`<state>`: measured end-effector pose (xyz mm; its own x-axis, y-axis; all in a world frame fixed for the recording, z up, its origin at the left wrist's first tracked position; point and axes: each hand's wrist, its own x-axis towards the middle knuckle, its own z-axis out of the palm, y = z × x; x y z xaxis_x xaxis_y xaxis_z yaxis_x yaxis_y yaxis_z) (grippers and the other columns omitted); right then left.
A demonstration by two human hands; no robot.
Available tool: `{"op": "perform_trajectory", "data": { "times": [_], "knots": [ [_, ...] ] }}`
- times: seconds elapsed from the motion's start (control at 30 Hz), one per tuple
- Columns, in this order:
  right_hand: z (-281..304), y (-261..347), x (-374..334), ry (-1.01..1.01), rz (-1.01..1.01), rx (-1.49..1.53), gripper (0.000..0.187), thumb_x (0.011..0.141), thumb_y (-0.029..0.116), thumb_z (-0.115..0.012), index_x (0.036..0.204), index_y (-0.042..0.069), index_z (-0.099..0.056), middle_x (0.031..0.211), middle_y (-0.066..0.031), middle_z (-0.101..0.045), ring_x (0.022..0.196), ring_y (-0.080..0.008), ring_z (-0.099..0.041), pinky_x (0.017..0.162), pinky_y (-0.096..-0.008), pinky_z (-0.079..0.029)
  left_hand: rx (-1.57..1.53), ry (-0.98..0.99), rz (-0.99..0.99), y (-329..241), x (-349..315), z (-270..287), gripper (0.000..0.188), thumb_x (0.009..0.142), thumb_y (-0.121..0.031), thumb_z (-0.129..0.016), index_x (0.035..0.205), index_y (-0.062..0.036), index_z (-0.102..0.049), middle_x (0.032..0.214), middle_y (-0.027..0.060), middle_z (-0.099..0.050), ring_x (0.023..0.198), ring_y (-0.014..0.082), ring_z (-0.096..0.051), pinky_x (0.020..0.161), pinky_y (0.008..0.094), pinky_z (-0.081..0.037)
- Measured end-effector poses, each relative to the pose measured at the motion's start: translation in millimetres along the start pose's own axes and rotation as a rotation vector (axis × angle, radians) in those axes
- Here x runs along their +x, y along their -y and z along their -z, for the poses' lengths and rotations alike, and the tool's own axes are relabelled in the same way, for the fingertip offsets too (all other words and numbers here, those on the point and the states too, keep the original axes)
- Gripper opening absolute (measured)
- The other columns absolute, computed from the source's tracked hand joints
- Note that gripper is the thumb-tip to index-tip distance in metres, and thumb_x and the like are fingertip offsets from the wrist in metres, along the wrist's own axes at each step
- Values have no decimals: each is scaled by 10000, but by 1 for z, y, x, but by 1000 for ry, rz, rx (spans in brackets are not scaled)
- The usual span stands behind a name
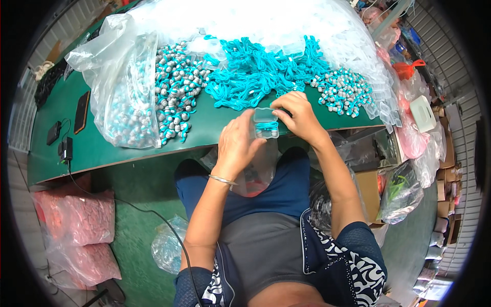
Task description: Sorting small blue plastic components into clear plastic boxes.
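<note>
A small clear plastic case is held between my hands just past the table's front edge, with its lid raised. Coiled teal cord and a few grey-and-teal pieces lie inside it. My left hand grips the case's left side, thumb along the near edge. With bent fingers and thumb, my right hand pinches the lid's right edge. Beyond the hands is a pile of looped teal cords. Small grey-and-teal plugs lie heaped at left and right.
Clear plastic cases form a big mound at the back of the green table. A clear bag of plugs, a phone and a cabled black device are at left. Pink-filled bags lie on the floor. A cable crosses my left arm.
</note>
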<state>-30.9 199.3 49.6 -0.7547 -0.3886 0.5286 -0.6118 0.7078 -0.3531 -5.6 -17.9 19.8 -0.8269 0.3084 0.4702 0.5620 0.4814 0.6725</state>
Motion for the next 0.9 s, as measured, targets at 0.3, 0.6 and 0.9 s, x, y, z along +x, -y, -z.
{"op": "perform_trajectory", "data": {
  "times": [0.3, 0.6, 0.9],
  "knots": [
    [-2, 25, -32, -15, 105, 16, 400, 759, 160, -784, 1121, 51, -652, 1045, -130, -647, 983, -320, -614, 867, -433, -480, 121, 34, -142, 0, 4, 2, 443, 783, -198, -779, 1170, -67, -608, 878, 96, -591, 843, 315, -597, 742, 423, -481],
    [-22, 29, -32, -63, 88, 52, 226, 826, 191, -731, 1005, 68, -669, 845, -47, -605, 830, -240, -580, 870, -405, -360, -7, -17, -167, 7, 1, 1, 185, 853, -202, -717, 925, -45, -651, 779, 111, -568, 708, 323, -584, 629, 429, -473],
    [7, 15, 13, 55, 150, 163, 202, 824, 221, -728, 988, 109, -695, 1004, -48, -699, 932, -242, -642, 919, -395, -383, -28, -158, -94, -1, -13, -2, 217, 836, -229, -740, 926, -48, -661, 777, 116, -579, 694, 326, -588, 627, 427, -474]
  ]
}}
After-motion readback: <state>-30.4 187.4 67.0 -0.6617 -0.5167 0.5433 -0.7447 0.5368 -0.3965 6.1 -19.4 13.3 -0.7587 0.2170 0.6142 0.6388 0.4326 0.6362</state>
